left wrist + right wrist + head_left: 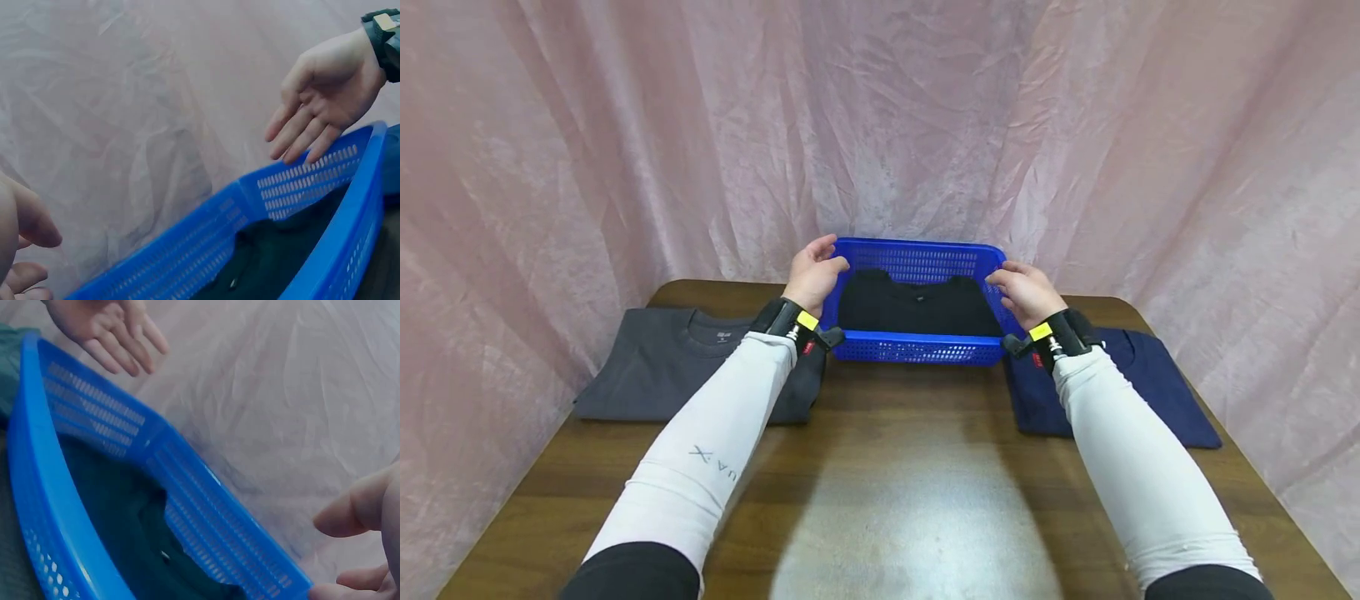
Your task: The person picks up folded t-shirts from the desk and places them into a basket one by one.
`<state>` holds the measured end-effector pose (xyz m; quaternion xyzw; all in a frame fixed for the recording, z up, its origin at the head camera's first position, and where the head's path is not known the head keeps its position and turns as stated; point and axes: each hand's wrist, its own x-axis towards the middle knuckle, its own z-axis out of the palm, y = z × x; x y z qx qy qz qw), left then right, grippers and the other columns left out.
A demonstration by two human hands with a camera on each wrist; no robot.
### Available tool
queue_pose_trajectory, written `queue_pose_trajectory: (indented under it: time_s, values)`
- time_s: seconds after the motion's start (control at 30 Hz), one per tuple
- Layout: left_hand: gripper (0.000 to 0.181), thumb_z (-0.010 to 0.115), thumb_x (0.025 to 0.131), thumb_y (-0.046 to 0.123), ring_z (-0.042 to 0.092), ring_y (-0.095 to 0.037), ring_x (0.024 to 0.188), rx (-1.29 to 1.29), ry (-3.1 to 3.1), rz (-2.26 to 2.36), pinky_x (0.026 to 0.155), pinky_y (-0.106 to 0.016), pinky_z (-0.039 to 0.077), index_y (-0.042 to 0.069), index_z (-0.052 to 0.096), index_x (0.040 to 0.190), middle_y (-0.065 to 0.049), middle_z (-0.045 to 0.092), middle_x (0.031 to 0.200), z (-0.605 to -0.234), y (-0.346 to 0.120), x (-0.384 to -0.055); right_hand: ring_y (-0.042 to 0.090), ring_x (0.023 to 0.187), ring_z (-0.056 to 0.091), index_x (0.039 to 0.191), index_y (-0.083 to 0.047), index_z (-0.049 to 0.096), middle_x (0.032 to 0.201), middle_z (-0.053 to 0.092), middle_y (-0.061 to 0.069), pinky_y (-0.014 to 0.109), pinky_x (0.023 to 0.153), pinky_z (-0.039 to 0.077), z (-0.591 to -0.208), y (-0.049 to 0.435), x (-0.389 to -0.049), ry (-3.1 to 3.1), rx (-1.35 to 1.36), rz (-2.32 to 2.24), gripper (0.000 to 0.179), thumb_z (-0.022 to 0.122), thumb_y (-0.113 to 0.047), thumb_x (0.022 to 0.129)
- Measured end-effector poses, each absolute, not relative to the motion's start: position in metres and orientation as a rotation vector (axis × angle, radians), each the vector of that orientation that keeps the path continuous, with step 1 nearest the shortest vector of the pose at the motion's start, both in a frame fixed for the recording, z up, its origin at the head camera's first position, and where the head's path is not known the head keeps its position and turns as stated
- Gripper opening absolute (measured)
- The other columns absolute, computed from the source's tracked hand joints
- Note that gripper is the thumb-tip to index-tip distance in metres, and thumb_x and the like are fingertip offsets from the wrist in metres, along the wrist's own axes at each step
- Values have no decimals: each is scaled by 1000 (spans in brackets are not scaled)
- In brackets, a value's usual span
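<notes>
One grey shirt (647,367) lies folded on the wooden table (887,450) at eight o'clock from the blue basket (917,348), partly behind the left sleeve (707,442) on my head feed. Next, at the basket's nine o'clock, I have the left hand (812,277), thumb apart from the fingers and nothing gripped; I can't tell whether it touches the rim. The basket itself sits at the table's far edge, twelve o'clock from me, with a black shirt (917,308) inside, collar toward twelve. At its three o'clock I see the right hand (1028,296), fingers extended and slightly spread, holding nothing; contact with the rim is unclear. Last, a navy shirt (1150,396) lies at four o'clock, partly under the right forearm's line.
</notes>
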<state>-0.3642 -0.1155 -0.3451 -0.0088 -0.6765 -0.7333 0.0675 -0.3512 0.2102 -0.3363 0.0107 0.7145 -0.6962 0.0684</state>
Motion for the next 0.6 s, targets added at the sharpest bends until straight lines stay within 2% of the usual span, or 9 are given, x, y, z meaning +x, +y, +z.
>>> queue_pose_trajectory:
  time_s: [0.03,0.07,0.27,0.5,0.6]
  values:
    - [55,59,85,-8,45,-22,122,-34,-2041,-2167,106,-39,36,0,52,139,-16,50,137,-344,-115,-363,31,137,24,154,7,11,155,20,22,49,114,18,-335,210,-348,2167,11,-2085,70,53,-7,100]
    - [51,59,86,-8,48,-23,118,-51,-2036,-2159,103,-40,39,-1,54,137,-15,53,133,-342,-115,-360,32,137,26,154,6,13,154,21,23,50,114,20,-334,209,-346,2180,0,-2087,68,53,-8,101]
    - [37,59,95,-2,58,-21,107,-243,-2109,-2190,95,-49,48,-3,57,133,-15,59,126,-339,-118,-338,32,124,46,150,5,30,145,39,24,46,105,38,-336,202,-325,2228,-108,-2086,50,47,-10,106]
    - [36,62,96,3,60,-18,107,-471,-2296,-1899,90,-39,53,2,60,132,-10,61,127,-340,-143,-310,23,104,60,135,-2,55,126,59,14,39,89,53,-343,177,-300,2480,-315,-2038,35,55,-15,103]
    - [36,62,97,4,59,-19,108,-482,-2289,-1905,92,-43,51,1,59,132,-12,60,128,-340,-162,-297,21,101,61,131,-6,60,120,63,10,37,85,55,-345,158,-287,2495,-429,-2029,31,59,-16,102]
